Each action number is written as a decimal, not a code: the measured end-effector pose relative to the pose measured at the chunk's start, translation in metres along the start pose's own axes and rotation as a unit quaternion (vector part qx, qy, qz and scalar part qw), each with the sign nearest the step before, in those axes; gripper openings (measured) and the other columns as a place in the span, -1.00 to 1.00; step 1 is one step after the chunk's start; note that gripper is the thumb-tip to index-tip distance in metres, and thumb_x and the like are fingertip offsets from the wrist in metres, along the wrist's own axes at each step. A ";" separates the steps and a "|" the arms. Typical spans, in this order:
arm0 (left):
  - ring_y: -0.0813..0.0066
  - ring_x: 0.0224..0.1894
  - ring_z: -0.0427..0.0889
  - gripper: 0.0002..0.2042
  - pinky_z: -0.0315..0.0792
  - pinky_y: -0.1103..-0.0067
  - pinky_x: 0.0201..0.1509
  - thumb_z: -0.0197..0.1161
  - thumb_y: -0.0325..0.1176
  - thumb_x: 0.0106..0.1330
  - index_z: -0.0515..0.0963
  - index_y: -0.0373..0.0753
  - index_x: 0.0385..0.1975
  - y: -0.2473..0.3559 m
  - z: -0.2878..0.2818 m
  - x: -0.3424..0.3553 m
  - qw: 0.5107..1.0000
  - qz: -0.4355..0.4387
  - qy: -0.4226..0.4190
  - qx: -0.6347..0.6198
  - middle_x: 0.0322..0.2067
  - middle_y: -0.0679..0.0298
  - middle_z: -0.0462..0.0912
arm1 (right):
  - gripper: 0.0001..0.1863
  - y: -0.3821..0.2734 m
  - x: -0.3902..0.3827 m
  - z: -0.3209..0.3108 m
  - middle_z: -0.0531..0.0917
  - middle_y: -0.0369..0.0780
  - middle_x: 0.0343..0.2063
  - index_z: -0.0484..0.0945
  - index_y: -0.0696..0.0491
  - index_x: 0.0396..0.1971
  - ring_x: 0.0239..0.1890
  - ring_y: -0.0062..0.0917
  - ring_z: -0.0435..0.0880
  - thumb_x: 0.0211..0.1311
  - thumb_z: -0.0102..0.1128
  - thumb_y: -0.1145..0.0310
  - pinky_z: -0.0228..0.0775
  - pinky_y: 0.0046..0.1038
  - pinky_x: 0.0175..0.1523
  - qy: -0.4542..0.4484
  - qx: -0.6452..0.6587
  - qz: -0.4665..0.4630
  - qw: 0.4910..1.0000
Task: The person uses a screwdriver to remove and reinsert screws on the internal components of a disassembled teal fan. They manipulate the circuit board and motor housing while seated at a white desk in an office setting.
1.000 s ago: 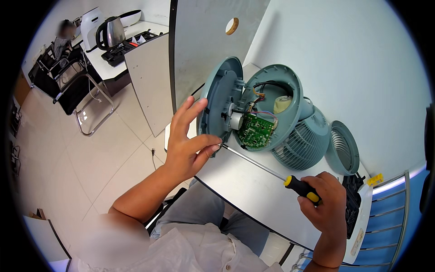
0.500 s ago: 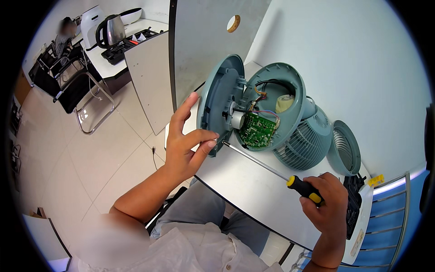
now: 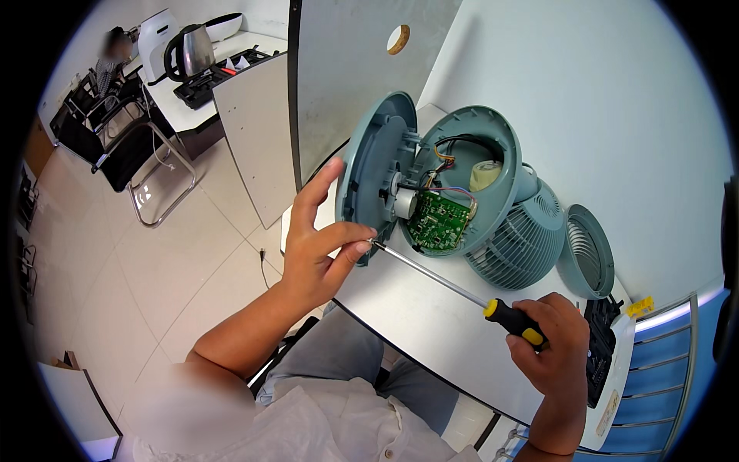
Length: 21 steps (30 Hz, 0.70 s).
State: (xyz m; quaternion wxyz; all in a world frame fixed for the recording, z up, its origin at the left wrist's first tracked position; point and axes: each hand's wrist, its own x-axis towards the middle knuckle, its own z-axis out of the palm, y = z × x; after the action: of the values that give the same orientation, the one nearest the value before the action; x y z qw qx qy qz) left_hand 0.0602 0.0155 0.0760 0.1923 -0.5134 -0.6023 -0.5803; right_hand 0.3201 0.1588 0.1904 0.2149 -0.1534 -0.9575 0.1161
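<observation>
the left hand [image 3: 312, 258] had thumb and forefinger at the tip of the screwdriver [image 3: 458, 289], their hold unclear; beside it the cover [image 3: 377, 150] stood tilted, then the open shell [image 3: 509, 169] and board [image 3: 437, 223] sat on the bench [image 3: 439, 331]; the right hand [image 3: 550, 339] gripped the screwdriver.

- Left of the circuit board [image 3: 437, 223], a tiny piece [image 3: 370, 241] pinched by the left hand [image 3: 312, 258] is too small to be identified.
- Below and right of the board, the screwdriver [image 3: 435, 275] is partly covered at its handle by the right hand [image 3: 556, 339].
- Right of the board, the fan cage [image 3: 519, 242] is partly hidden by the round housing [image 3: 462, 125].
- Far upper left of it, a person's head [image 3: 117, 46] is blurred.
- Far right of it, a dark object [image 3: 726, 323] is cut off.
</observation>
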 end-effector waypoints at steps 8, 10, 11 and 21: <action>-0.06 0.32 0.21 -0.87 0.15 0.23 0.31 0.37 -0.49 -0.04 0.65 -0.13 -0.47 0.000 -0.005 0.002 0.999 0.010 -0.027 0.015 0.28 -0.02 0.22 | -0.61 0.002 0.001 -0.001 0.51 -0.17 -0.57 0.59 0.17 -0.37 -0.55 -0.40 0.50 -0.40 0.31 0.47 0.31 -0.45 -0.44 -0.004 -0.006 -0.011 1.000; -0.08 0.31 0.20 -0.85 0.15 0.22 0.30 0.39 -0.49 -0.09 0.65 -0.12 -0.48 0.000 -0.006 0.003 0.999 0.022 -0.032 0.030 0.28 0.01 0.23 | -0.61 0.001 0.001 -0.004 0.53 -0.16 -0.54 0.60 0.15 -0.34 -0.51 -0.38 0.50 -0.36 0.38 0.47 0.35 -0.44 -0.42 -0.019 -0.007 -0.010 1.000; -0.09 0.31 0.20 -0.84 0.16 0.21 0.30 0.40 -0.48 -0.11 0.65 -0.11 -0.48 0.000 -0.007 0.003 0.998 0.027 -0.035 0.038 0.28 0.02 0.24 | -0.60 0.002 0.001 -0.004 0.53 -0.17 -0.54 0.60 0.15 -0.34 -0.50 -0.38 0.50 -0.36 0.38 0.47 0.35 -0.44 -0.42 -0.016 -0.014 -0.019 1.000; -0.11 0.33 0.17 -0.76 0.15 0.19 0.31 0.39 -0.46 -0.08 0.66 -0.10 -0.34 -0.002 -0.012 0.004 0.993 0.059 -0.061 0.080 0.29 -0.03 0.18 | -0.59 0.013 -0.001 0.009 0.56 -0.19 -0.51 0.59 0.12 -0.29 -0.50 -0.35 0.52 -0.30 0.41 0.46 0.36 -0.40 -0.41 0.010 -0.024 -0.060 0.998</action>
State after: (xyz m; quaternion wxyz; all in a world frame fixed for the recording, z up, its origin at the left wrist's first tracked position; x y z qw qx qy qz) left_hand 0.0523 0.0065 0.0819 0.2298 -0.5654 -0.6258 -0.4858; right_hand 0.3203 0.1692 0.1787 0.2269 -0.1017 -0.9654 0.0781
